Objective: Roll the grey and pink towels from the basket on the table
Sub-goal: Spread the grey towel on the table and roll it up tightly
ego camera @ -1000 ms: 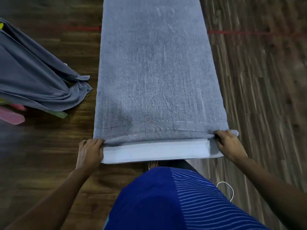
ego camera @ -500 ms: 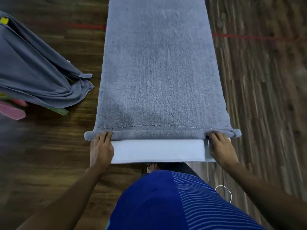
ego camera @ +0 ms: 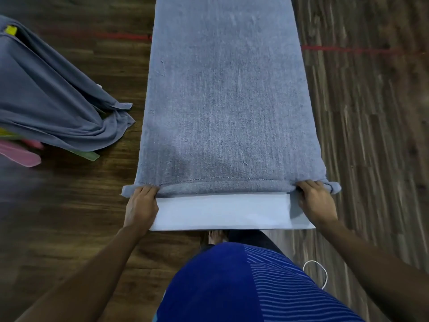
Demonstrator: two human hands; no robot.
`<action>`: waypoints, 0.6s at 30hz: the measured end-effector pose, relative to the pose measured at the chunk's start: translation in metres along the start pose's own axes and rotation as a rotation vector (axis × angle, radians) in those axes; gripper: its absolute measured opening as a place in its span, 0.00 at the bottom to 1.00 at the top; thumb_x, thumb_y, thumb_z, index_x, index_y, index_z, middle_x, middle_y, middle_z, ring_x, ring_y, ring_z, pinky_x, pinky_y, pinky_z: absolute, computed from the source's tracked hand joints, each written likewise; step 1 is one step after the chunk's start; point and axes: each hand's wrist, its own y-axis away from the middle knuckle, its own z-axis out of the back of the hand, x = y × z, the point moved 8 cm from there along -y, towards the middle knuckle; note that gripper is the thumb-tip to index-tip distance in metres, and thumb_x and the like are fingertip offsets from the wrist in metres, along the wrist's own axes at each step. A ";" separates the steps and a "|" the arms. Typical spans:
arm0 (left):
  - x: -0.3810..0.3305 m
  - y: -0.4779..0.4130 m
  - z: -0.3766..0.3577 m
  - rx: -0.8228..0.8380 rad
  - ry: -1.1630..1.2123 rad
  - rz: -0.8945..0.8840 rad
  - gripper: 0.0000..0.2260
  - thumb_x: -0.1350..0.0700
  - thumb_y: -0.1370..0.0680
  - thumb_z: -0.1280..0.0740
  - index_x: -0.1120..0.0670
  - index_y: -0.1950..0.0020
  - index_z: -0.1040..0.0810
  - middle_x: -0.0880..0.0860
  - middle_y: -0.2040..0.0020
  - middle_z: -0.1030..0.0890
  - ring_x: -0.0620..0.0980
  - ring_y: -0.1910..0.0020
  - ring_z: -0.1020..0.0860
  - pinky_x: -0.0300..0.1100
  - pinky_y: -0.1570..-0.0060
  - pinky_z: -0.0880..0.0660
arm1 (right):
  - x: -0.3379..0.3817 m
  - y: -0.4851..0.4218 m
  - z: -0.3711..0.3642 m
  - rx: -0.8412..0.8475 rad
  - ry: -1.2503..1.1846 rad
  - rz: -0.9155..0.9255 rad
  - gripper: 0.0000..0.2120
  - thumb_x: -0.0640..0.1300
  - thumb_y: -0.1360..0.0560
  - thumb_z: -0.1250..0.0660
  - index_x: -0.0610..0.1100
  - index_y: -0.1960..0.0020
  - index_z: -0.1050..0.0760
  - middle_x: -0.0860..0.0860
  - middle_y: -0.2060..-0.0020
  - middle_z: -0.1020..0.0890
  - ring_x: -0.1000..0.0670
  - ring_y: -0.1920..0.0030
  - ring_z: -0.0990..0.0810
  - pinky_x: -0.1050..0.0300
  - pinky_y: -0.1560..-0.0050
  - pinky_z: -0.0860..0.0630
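A grey towel [ego camera: 227, 101] lies flat along the narrow white table [ego camera: 222, 210]. Its near end is turned into a thin roll lying across the table just short of the near edge. Left of the table a grey cloth [ego camera: 46, 101] is heaped, with a pink piece [ego camera: 21, 154] under it. The left hand [ego camera: 141, 203] grips the roll at the table's left side, fingertips bent over it. The right hand [ego camera: 315, 201] does likewise at the right side.
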 end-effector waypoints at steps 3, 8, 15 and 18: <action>0.001 0.008 0.001 -0.003 -0.065 -0.056 0.13 0.58 0.26 0.40 0.60 0.50 0.18 0.57 0.55 0.17 0.58 0.54 0.22 0.55 0.53 0.24 | 0.002 0.013 0.003 0.018 0.071 0.008 0.16 0.46 0.30 0.42 0.41 0.54 0.19 0.44 0.60 0.17 0.39 0.56 0.21 0.45 0.55 0.27; 0.007 0.003 0.007 -0.039 -0.103 -0.043 0.16 0.52 0.25 0.45 0.57 0.55 0.20 0.56 0.58 0.19 0.57 0.56 0.24 0.55 0.48 0.31 | -0.006 0.011 -0.001 0.029 0.079 -0.108 0.12 0.48 0.27 0.40 0.44 0.54 0.21 0.45 0.58 0.18 0.40 0.53 0.23 0.45 0.52 0.33; -0.001 0.006 0.005 -0.132 0.059 -0.069 0.14 0.61 0.26 0.42 0.63 0.47 0.21 0.60 0.51 0.22 0.61 0.54 0.24 0.56 0.53 0.27 | 0.004 0.005 0.000 -0.071 -0.015 -0.053 0.12 0.31 0.34 0.31 0.37 0.51 0.23 0.40 0.55 0.24 0.37 0.56 0.25 0.44 0.55 0.28; -0.004 0.017 -0.009 -0.068 -0.008 -0.139 0.22 0.60 0.29 0.45 0.66 0.39 0.24 0.63 0.44 0.23 0.62 0.46 0.24 0.58 0.46 0.25 | 0.013 0.019 -0.015 0.027 0.050 0.057 0.25 0.31 0.40 0.30 0.37 0.43 0.25 0.40 0.46 0.23 0.37 0.49 0.25 0.42 0.45 0.28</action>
